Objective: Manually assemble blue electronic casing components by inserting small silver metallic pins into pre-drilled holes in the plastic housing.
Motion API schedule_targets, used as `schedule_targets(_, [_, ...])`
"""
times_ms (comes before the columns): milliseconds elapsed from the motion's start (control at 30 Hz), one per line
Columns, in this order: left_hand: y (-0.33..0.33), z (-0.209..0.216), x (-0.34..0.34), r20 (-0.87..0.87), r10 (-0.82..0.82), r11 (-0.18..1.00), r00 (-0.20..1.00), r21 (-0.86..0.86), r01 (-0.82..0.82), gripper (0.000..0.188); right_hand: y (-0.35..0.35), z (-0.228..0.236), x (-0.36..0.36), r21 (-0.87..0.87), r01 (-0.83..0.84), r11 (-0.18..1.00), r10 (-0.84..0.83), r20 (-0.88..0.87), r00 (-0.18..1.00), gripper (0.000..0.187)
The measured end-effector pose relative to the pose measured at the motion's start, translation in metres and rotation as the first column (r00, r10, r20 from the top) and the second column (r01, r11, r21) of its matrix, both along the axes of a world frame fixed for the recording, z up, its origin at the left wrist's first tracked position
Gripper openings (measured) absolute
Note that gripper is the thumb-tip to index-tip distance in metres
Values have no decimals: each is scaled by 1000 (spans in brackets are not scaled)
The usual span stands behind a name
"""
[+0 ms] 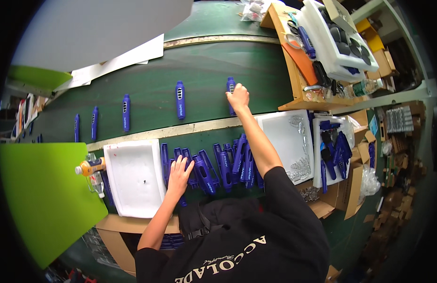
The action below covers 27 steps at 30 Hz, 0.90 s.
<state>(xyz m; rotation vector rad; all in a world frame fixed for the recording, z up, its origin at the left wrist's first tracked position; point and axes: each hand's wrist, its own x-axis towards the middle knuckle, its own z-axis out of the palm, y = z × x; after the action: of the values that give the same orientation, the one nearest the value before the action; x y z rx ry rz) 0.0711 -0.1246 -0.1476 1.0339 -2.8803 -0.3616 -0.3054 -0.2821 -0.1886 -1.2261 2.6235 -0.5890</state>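
Observation:
My right hand (239,98) is closed on the side of a blue slotted plastic housing (231,85), long and tube-like, upright on the green belt (204,66). Other such housings, including one with a row of oval openings (180,100), stand spaced out to its left. Nearer me, my left hand (179,177) curls its fingers over a blue housing (186,153) at the left side of a loose pile. That pile of blue housings (225,169) lies between two white trays. My fingers partly hide the piece under the left hand.
The left white foam tray (133,188) stands beside a green board (44,188) and an orange-labelled bottle (91,166). To the right, a white tray (280,127) holds wire springs, and another box (317,177) holds blue parts. A wooden shelf (287,70) carries scissors and dark round parts.

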Motion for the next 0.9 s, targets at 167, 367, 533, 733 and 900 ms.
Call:
schedule_targets(167, [-17,-3,9,120,-196,974,973,-90,207,49,14,-16,4,-69,-50,996,43,-107,993,45])
schedule_targets(367, [-21,-9,22,-65,-196,978,978,-78,191,35,142,37,31,-465,95,880,18,231,973,22])
schedule_targets(533, [1,19,45,-83,-132,989,988,-80,126,38,307,29,-28,-328,337,883,-297,165,940,17])
schedule_targets(733, [50,56,66,-51,286,883,957,402,-243,42,424,16,-53,-22,272,962,-265,-315,911,37])
schedule_targets(900, [75,59,66,5,699,173,715,969,-176,44,437,11,-70,-77,186,980,-200,-276,940,19])
